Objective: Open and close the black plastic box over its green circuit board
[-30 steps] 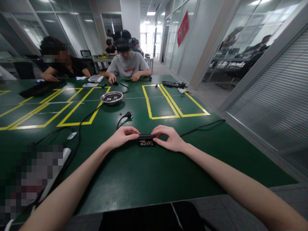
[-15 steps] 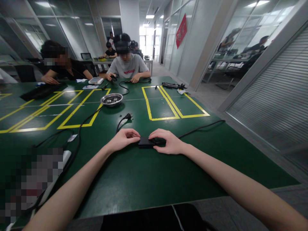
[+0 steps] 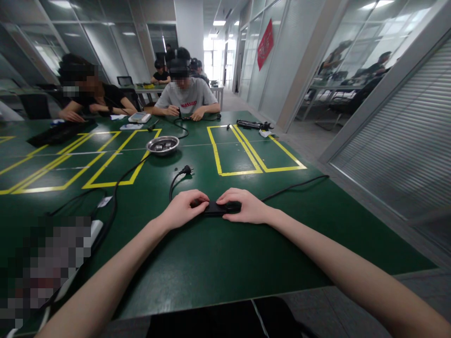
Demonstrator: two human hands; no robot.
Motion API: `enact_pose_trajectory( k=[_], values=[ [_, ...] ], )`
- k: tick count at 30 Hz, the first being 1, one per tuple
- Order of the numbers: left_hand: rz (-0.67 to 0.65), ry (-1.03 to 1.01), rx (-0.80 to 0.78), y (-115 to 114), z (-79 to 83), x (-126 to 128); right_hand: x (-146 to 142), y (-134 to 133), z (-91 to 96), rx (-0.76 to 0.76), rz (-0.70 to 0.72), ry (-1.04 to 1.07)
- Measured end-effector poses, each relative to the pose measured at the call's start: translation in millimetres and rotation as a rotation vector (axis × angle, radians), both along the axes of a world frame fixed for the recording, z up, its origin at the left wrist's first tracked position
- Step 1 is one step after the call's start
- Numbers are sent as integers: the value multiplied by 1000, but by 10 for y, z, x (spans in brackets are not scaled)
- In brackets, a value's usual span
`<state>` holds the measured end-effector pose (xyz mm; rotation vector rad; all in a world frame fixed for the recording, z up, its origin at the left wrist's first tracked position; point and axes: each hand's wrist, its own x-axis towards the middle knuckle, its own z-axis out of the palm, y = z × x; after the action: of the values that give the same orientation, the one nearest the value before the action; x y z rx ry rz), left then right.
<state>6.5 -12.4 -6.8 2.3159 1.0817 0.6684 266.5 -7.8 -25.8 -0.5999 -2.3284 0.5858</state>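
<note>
A flat black power adapter (image 3: 214, 208) lies on the green table between my two hands. My left hand (image 3: 183, 207) is closed around its left end, thumb along the top edge and fingers curled behind. My right hand (image 3: 246, 206) grips the right end, with part of a black connector or cord showing inside its curl. From behind my left hand a black cord rises to a two-pin plug (image 3: 186, 171) resting on the table. Another thin black cable (image 3: 294, 187) runs from behind my right hand toward the right. My fingers hide both ends of the adapter.
Beyond the plug sits a metal bowl (image 3: 162, 146) with small metal parts. Yellow tape (image 3: 241, 173) marks rectangles on the table. A black folded tripod-like object (image 3: 254, 125) lies at the far edge. Two people sit opposite. A white-edged object (image 3: 96, 230), mostly blurred, and cables lie left.
My left hand has shifted slightly right, closer onto the adapter's left end. My right hand stays nearly in place. The person opposite has moved a hand holding a dark item.
</note>
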Motion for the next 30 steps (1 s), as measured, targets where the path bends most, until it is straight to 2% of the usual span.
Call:
enact_pose_trajectory(
  k=[5,8,12,17,21,30],
  values=[
    [-44,261,234,-76,-5,67,-7,-42,71,131,-33,-193],
    [-66,333,265,-142,21,106,-23,-58,85,177,-41,-221],
    [-135,318,250,-166,38,86,-50,-30,7,209,-58,-164],
    [-128,284,237,-102,-6,35,-50,0,-67,200,-48,-49],
    [-136,294,264,-94,-15,41,-28,-7,-19,200,-38,-121],
    [-158,313,323,-60,12,56,-58,-45,22,314,-97,-250]
  ],
)
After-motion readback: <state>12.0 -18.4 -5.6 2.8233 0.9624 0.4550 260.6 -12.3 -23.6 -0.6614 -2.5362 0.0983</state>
